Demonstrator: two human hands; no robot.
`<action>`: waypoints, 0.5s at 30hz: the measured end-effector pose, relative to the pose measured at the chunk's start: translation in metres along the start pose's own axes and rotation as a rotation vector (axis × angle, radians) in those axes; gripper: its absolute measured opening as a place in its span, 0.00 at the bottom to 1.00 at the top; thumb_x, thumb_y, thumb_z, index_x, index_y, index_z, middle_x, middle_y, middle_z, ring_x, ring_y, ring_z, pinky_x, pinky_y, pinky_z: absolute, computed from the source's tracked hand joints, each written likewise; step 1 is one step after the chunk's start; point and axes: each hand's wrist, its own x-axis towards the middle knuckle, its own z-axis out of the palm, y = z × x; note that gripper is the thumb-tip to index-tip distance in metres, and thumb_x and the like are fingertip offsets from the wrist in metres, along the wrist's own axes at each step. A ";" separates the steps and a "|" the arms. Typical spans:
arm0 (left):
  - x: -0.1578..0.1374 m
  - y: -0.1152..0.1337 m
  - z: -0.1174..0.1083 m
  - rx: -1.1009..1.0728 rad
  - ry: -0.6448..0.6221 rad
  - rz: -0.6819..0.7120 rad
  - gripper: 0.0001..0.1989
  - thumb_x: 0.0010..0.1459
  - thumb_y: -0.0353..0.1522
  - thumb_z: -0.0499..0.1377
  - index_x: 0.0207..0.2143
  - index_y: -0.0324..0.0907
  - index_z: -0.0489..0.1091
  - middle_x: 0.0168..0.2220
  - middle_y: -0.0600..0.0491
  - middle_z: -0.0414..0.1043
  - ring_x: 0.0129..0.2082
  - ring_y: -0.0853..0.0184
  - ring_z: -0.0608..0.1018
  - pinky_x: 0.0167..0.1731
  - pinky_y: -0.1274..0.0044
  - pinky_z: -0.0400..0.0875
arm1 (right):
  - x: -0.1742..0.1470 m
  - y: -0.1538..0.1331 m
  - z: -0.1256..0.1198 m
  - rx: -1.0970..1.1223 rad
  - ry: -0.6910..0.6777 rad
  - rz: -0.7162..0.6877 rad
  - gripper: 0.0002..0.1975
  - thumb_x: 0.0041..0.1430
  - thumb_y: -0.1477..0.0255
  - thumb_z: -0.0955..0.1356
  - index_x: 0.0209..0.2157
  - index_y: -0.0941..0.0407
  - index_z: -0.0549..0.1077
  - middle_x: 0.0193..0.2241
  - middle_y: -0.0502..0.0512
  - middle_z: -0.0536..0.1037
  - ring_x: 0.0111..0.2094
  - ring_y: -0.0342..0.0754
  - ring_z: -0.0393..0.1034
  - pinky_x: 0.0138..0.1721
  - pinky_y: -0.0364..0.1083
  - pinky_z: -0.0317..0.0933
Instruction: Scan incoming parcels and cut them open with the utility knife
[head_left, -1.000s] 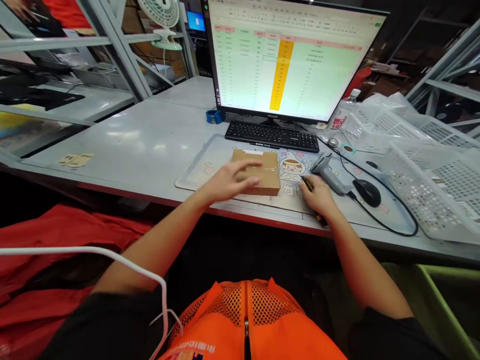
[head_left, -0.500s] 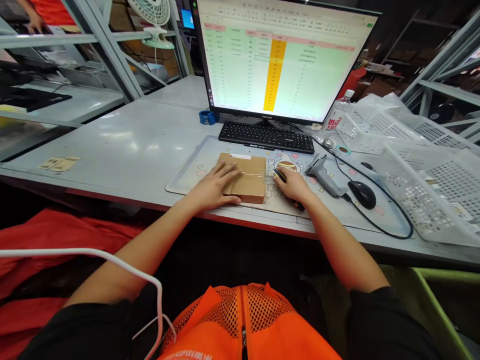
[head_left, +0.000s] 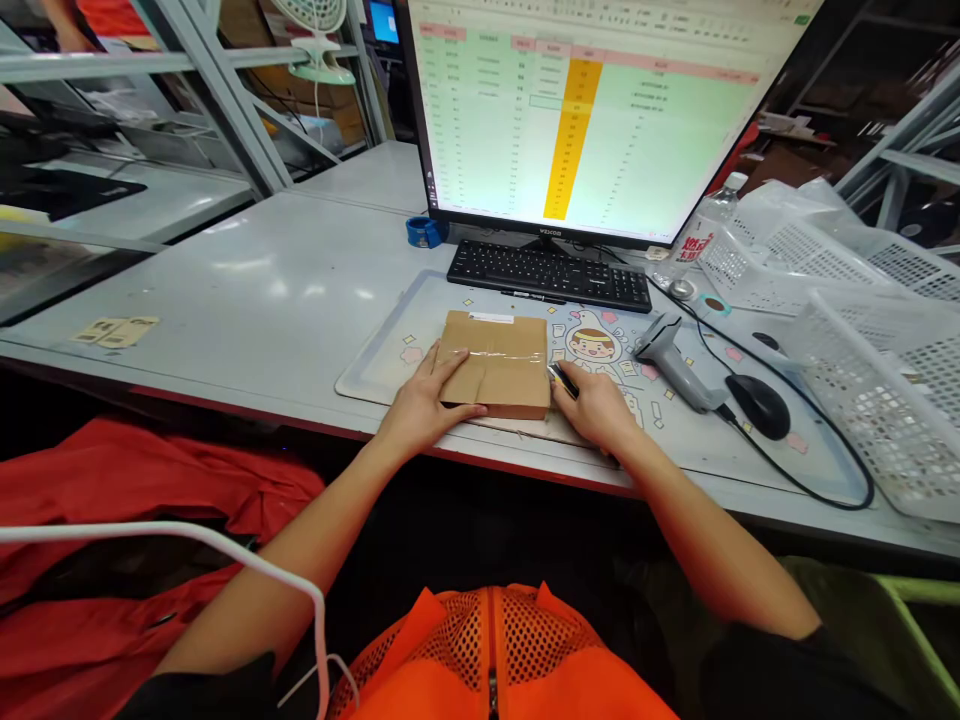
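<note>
A flat brown cardboard box (head_left: 499,365) lies on the patterned desk mat, with clear tape across its top and a white label at its far edge. My left hand (head_left: 420,405) grips the box's near left corner, thumb along the front side and fingers on the left edge and top. Closed in my right hand (head_left: 596,408) is a utility knife (head_left: 564,380), its tip at the box's right side. Whether the blade touches the cardboard I cannot tell. Most of the knife's handle is hidden by the hand.
Behind the box are a black keyboard (head_left: 551,275) and a monitor (head_left: 600,120). To the right lie a grey barcode scanner (head_left: 679,365), a black mouse (head_left: 759,405) with a looping cable, and white plastic baskets (head_left: 877,390). A blue tape roll (head_left: 424,232) sits left of the keyboard.
My left hand has drawn back from the box's top to its left edge and corner. The knife in my right hand has come up against the box's right side. The view has shifted slightly.
</note>
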 end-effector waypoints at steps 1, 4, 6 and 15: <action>0.000 -0.001 0.000 -0.002 -0.005 0.002 0.48 0.55 0.53 0.73 0.73 0.54 0.62 0.78 0.45 0.50 0.77 0.49 0.56 0.74 0.56 0.56 | -0.009 0.000 0.002 0.013 -0.003 -0.005 0.21 0.72 0.61 0.63 0.59 0.53 0.77 0.43 0.61 0.86 0.43 0.60 0.79 0.41 0.49 0.64; 0.000 -0.003 0.001 -0.021 -0.026 0.037 0.48 0.56 0.51 0.73 0.74 0.54 0.61 0.78 0.45 0.48 0.77 0.48 0.56 0.74 0.56 0.58 | -0.028 0.009 0.002 0.046 -0.008 -0.027 0.23 0.71 0.60 0.63 0.61 0.53 0.76 0.44 0.60 0.86 0.43 0.60 0.80 0.44 0.51 0.67; -0.002 -0.004 0.002 -0.027 -0.013 0.069 0.48 0.56 0.50 0.74 0.74 0.53 0.61 0.78 0.43 0.49 0.77 0.47 0.56 0.73 0.55 0.59 | -0.028 0.020 -0.007 0.055 0.012 -0.045 0.24 0.71 0.60 0.65 0.61 0.55 0.76 0.47 0.61 0.85 0.46 0.60 0.80 0.47 0.52 0.69; -0.018 -0.001 0.006 0.130 0.381 0.579 0.10 0.70 0.39 0.66 0.48 0.45 0.81 0.47 0.48 0.81 0.51 0.57 0.80 0.55 0.63 0.71 | 0.067 -0.071 -0.049 -0.472 -0.086 -0.338 0.23 0.75 0.70 0.61 0.67 0.48 0.70 0.49 0.62 0.84 0.45 0.59 0.79 0.41 0.50 0.64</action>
